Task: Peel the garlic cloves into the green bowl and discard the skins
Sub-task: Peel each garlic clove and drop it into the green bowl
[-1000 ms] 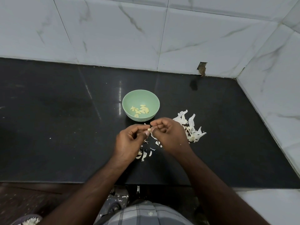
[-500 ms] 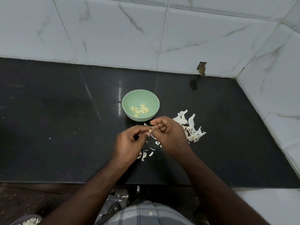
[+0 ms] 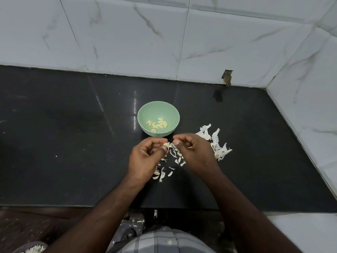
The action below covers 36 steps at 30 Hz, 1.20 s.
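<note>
The left hand (image 3: 145, 155) pinches a garlic clove (image 3: 166, 144) just near of the green bowl (image 3: 158, 118); the right hand (image 3: 195, 150), fingers curled, appears to pinch a strip of its skin, though this is unclear. A slipping grip could drop the clove among the loose skins (image 3: 215, 143) on the tabletop (image 3: 73, 143).

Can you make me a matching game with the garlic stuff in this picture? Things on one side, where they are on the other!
Things:
1. peeled cloves
2. big skin pile
3. garlic clove
4. green bowl

Places:
A. pinched in the left hand
B. on the black counter, beyond the hands
C. inside the bowl
D. on the counter beside the right hand

Pairs: 1-C, 2-D, 3-A, 4-B
</note>
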Motion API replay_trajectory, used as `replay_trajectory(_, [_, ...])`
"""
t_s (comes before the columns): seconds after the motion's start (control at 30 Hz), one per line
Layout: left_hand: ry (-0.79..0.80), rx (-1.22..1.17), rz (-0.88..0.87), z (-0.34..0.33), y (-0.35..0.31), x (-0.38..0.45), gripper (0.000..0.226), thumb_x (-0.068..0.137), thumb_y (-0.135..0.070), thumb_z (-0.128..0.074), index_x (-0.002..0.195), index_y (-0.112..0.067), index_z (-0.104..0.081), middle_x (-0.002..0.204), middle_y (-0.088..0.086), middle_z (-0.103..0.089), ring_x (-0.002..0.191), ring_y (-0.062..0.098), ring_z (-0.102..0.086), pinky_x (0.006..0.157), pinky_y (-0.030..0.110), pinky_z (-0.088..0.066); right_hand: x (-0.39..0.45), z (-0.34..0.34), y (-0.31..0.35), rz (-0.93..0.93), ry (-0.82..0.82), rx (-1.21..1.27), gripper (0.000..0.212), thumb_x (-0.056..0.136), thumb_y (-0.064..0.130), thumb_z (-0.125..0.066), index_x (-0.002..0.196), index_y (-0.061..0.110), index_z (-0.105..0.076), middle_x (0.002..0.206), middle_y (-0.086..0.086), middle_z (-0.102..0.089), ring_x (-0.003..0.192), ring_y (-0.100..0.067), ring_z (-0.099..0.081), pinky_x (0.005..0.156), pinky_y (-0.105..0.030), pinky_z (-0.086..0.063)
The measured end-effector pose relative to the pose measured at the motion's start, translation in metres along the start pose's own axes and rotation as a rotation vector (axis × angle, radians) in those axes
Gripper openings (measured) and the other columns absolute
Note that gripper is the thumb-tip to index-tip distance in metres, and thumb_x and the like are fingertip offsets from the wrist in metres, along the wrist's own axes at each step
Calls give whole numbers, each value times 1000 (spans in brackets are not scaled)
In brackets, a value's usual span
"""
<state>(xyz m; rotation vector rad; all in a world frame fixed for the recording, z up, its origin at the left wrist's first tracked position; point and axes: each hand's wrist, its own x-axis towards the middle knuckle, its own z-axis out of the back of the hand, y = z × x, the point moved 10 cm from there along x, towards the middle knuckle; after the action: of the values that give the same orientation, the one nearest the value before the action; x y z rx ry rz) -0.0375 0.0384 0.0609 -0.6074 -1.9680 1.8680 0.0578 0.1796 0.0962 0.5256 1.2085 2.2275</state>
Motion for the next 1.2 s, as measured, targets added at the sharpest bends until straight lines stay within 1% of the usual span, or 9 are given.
replay_trajectory(0.3, [8, 31, 9, -2, 3, -2, 18, 86, 8, -70, 96, -6, -75, 83, 8, -77, 77, 15, -73, 76, 27, -59, 0, -12, 5, -21, 20, 135, 31, 84, 2, -63, 94, 29, -71, 72, 20, -69, 69, 5, -64, 68, -13, -50])
replay_trajectory(0.4, [-30, -40, 35, 3, 5, -1, 18, 88, 9, -66, 96, -5, -75, 88, 11, -77, 83, 22, -74, 80, 30, -60, 0, -11, 1, -21, 5, 103, 36, 83, 3, -61, 89, 38, -66, 76, 16, -68, 68, 2, -61, 71, -25, -55])
replay_trajectory(0.47, [-44, -126, 70, 4, 8, 0, 19, 90, 10, -62, 96, -4, -73, 90, 14, -77, 85, 24, -74, 80, 30, -60, -1, -9, -5, -30, 3, 71, 35, 84, 4, -61, 91, 37, -67, 74, 11, -67, 68, 1, -61, 72, -26, -54])
replay_trajectory(0.63, [-29, -264, 140, 0, 13, 1, 21, 90, 13, -60, 94, -4, -72, 88, 16, -75, 82, 20, -72, 75, 23, -59, 1, 5, -12, -30, -50, -19, 29, 91, 6, -61, 97, 32, -73, 86, 25, -68, 83, 2, -66, 74, -11, -49])
replay_trajectory(0.77, [-3, -355, 212, -5, 20, 1, 19, 89, 14, -59, 95, 0, -71, 85, 18, -71, 83, 24, -69, 76, 25, -59, 1, -6, -10, -44, 60, 138, 19, 91, 19, -70, 108, 29, -73, 99, 19, -72, 89, 0, -69, 83, -19, -55])
replay_trajectory(0.87, [27, -387, 257, -8, 21, 1, 19, 89, 14, -59, 94, 0, -71, 85, 18, -68, 80, 23, -65, 76, 25, -59, 1, -16, -8, -40, 124, 146, 15, 90, 18, -73, 100, 28, -75, 89, 16, -73, 85, -1, -69, 83, -25, -54])
replay_trajectory(0.97, [51, -399, 285, -10, 20, -1, 19, 89, 14, -59, 95, 0, -71, 86, 17, -71, 78, 20, -69, 74, 24, -60, 2, -15, -5, -18, 97, 117, 11, 90, 12, -70, 85, 22, -75, 73, 16, -68, 68, 3, -60, 68, -15, -47])
replay_trajectory(1.1, [62, -445, 336, -10, 22, -3, 19, 91, 9, -60, 104, -1, -70, 89, 14, -73, 82, 19, -72, 74, 24, -59, 2, -16, -2, 33, 74, 10, 13, 92, 12, -66, 84, 21, -70, 75, 15, -66, 71, 1, -59, 69, -18, -47])
replay_trajectory(1.2, [57, -488, 368, -9, 24, -3, 18, 90, 7, -62, 103, -2, -70, 88, 14, -72, 79, 18, -71, 71, 23, -59, 0, -17, 0, 17, 85, 100, 19, 90, 9, -68, 90, 29, -70, 81, 12, -69, 77, 0, -64, 74, -19, -51])
